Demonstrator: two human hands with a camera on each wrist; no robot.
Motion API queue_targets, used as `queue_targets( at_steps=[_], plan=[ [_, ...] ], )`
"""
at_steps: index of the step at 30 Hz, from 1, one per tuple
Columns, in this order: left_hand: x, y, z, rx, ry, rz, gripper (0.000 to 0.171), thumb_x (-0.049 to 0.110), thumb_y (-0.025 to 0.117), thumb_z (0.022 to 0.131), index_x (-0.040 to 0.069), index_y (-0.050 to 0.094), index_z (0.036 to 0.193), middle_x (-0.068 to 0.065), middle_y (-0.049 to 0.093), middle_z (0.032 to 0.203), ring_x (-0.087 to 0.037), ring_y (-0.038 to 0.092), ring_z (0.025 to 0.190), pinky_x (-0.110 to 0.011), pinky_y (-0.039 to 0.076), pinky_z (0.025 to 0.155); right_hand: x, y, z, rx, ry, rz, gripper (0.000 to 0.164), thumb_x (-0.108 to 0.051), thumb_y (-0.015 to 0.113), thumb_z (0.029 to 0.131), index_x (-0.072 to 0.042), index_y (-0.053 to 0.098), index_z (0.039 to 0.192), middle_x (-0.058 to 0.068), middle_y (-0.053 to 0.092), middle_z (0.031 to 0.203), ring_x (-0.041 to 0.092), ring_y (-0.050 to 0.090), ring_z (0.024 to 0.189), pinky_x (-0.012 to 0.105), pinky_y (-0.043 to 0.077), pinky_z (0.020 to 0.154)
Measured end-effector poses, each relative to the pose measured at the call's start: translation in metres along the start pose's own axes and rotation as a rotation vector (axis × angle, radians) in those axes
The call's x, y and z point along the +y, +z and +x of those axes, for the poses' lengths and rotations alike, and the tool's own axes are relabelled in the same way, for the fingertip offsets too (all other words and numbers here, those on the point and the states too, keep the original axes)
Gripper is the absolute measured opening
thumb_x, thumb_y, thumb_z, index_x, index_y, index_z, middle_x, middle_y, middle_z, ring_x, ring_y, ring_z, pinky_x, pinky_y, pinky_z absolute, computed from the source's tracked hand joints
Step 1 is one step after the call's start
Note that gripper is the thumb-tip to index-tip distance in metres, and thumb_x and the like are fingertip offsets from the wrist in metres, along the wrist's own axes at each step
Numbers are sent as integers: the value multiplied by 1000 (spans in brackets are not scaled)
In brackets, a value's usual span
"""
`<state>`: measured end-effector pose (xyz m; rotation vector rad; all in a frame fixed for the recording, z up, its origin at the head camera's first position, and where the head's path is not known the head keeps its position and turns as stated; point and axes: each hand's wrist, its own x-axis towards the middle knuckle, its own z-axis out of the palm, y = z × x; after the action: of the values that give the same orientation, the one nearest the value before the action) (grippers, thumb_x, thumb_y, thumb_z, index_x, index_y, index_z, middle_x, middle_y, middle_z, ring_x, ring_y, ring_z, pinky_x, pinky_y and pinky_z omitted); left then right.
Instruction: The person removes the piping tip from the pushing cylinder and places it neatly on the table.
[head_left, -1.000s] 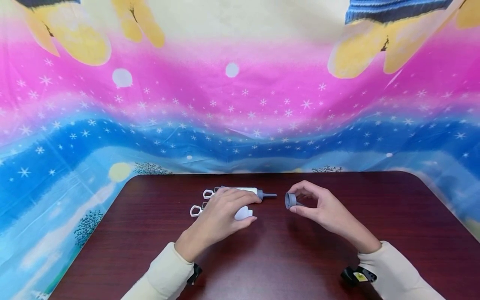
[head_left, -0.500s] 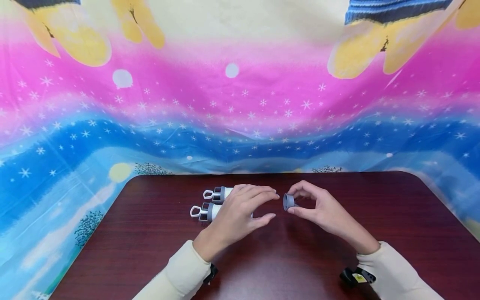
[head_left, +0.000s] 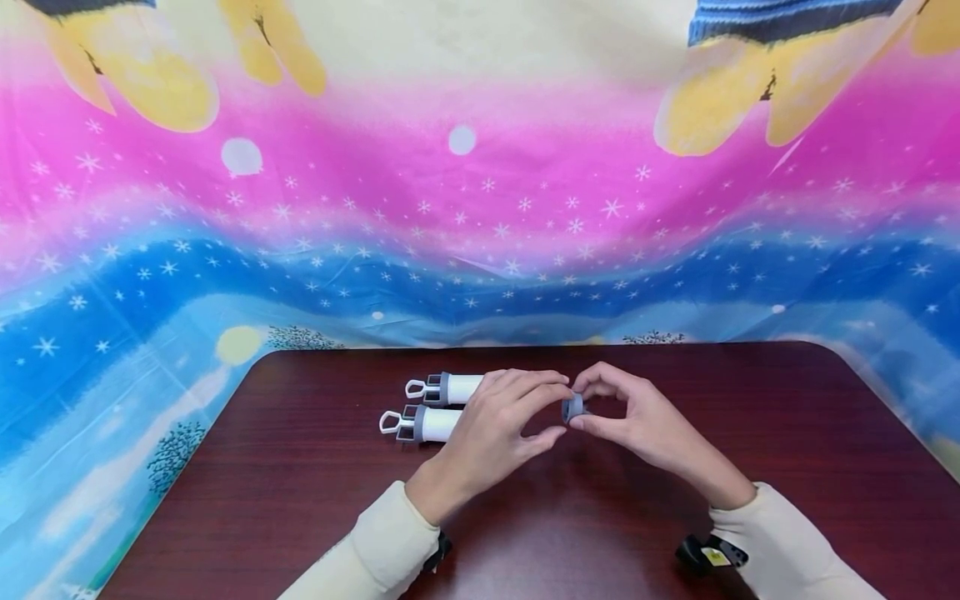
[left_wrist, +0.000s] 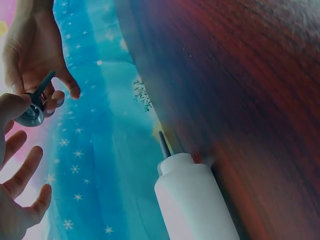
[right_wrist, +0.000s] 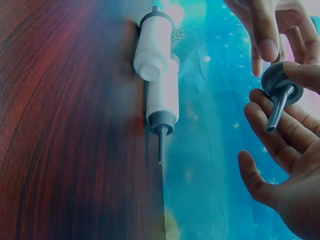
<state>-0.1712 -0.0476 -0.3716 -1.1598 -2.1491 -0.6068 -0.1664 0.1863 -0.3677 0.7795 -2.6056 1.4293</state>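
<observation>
My right hand (head_left: 637, 412) pinches a grey nozzle cap (head_left: 573, 407) between thumb and fingers, its hollow side turned left. In the right wrist view the cap's thin spout (right_wrist: 278, 112) points down. My left hand (head_left: 498, 425) reaches in with spread, bent fingers, fingertips right at the cap's rim. Two white squeeze bottles lie side by side behind the left hand, which hides their front ends in the head view. The nearer bottle (head_left: 441, 425) shows a bare white neck (right_wrist: 150, 71) in the right wrist view. The farther bottle (head_left: 463, 389) wears a grey nozzle (right_wrist: 161, 125).
Each bottle has a grey collar and a white loop, such as the near loop (head_left: 391, 422), at its left end. The dark red-brown table (head_left: 480, 533) has rounded back corners. A patterned cloth (head_left: 480, 208) hangs behind the table's back edge.
My left hand has moved right, from over the bottles to the cap's rim, uncovering more of the bottles' left ends. The cap in my right hand has shifted slightly left.
</observation>
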Motion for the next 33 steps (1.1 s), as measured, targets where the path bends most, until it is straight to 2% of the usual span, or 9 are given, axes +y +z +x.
queue_targets(
  at_steps=[20, 26, 33],
  plan=[
    [3, 2, 0, -24, -37, -38, 34, 23, 85, 90, 20, 74, 121, 6, 72, 124, -11, 66, 115, -33, 51, 105, -2, -1, -1, -18, 13, 7, 26, -16, 80, 93, -21, 66, 114, -11, 76, 99, 8, 70, 98, 28, 50, 89],
    [3, 0, 0, -41, -80, -109, 37, 21, 87, 87, 18, 73, 122, 4, 72, 123, -11, 68, 114, -34, 52, 105, -1, -2, -3, -14, 16, -22, 28, -17, 81, 92, -22, 66, 115, -10, 74, 101, 11, 70, 97, 29, 52, 89],
    [2, -2, 1, -59, -137, -254, 38, 14, 87, 87, 15, 72, 122, 2, 71, 120, -12, 68, 113, -27, 53, 106, 0, -2, -4, -11, 24, -31, 28, -17, 82, 91, -22, 66, 114, -9, 72, 101, 8, 69, 95, 31, 54, 88]
  ],
)
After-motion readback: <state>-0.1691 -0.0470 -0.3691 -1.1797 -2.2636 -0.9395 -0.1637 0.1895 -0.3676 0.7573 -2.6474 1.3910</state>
